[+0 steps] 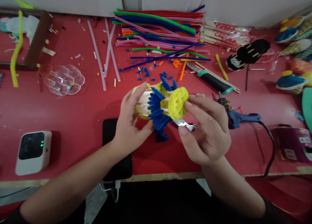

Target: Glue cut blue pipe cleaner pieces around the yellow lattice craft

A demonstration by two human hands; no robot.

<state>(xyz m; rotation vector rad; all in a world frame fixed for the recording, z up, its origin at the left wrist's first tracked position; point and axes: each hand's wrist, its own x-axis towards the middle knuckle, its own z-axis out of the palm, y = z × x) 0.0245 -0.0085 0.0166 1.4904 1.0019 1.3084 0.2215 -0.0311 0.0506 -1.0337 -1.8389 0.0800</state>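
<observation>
My left hand (133, 120) is closed around the pale wooden-stick body of a pipe-cleaner craft figure (159, 107), held above the table. A fringe of blue pipe-cleaner loops rings its middle, and a coiled yellow disc (177, 102) caps its right end. At the disc's right rim, the fingertips of my right hand (209, 129) touch the yellow coil; the thumb stands apart from it. Below the figure lies a shiny metal tool (182, 124), partly hidden, its kind unclear. A folded blue pipe-cleaner piece (162, 137) shows under the fringe.
Pipe cleaners (158, 25) lie piled at the back. A utility knife (214, 82) and glue gun (240, 117) with black cord are on the right, near a black figure (248, 55). A clear tray (64, 81), black phone-like slab (117, 167) and white device (34, 152) stand left.
</observation>
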